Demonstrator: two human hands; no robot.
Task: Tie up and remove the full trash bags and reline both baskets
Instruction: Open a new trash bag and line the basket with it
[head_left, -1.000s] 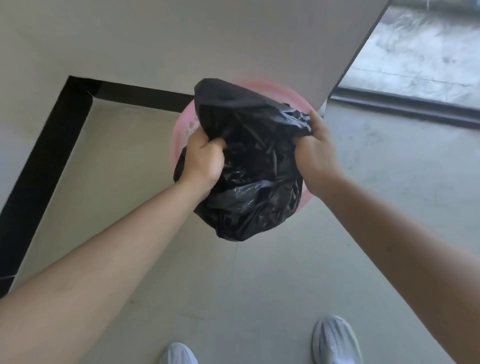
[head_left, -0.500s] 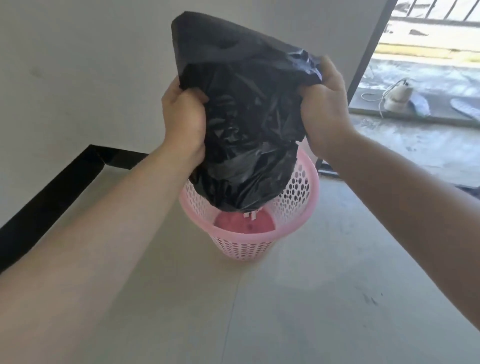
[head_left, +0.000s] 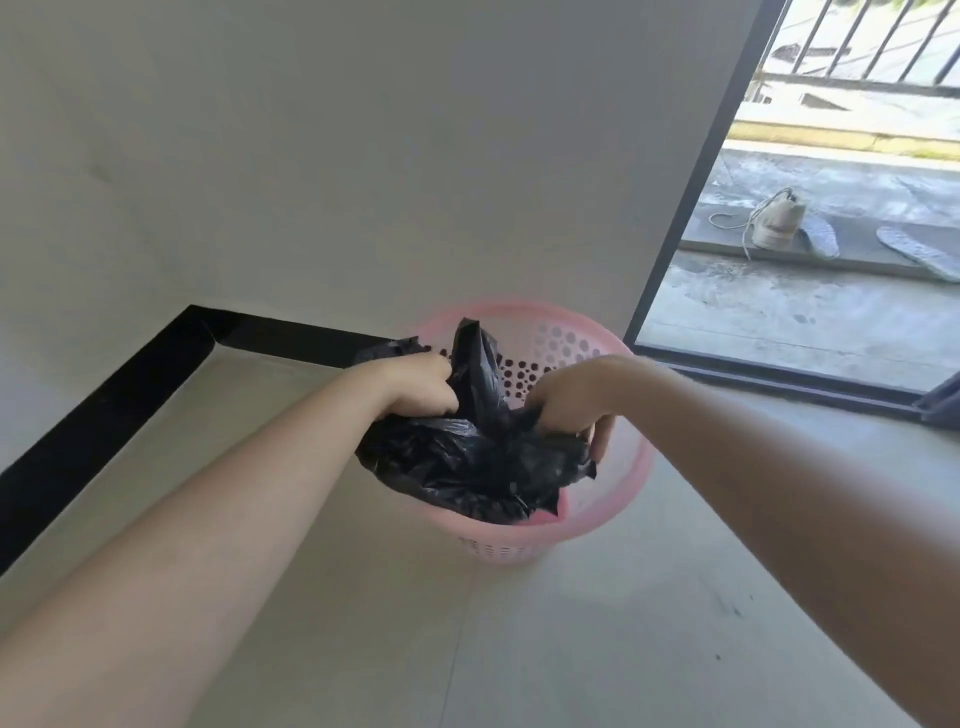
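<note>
A pink perforated basket (head_left: 621, 488) stands on the floor by the wall corner. A crumpled black trash bag (head_left: 467, 457) sits inside it, with a fold sticking up near the back. My left hand (head_left: 415, 387) grips the bag's left edge at the basket's rim. My right hand (head_left: 569, 402) grips the bag's right side, fingers curled down into the plastic inside the basket. Only this one basket is in view.
A white wall (head_left: 363, 156) with black skirting (head_left: 104, 395) runs behind and to the left. At right a dark-framed glass door (head_left: 691, 208) looks onto a balcony holding a shoe (head_left: 776, 223) and insoles. Grey tiled floor (head_left: 571, 649) lies in front.
Both hands have come down from chest height, lowering the black bag into the pink basket. The view has tipped up toward the wall and door.
</note>
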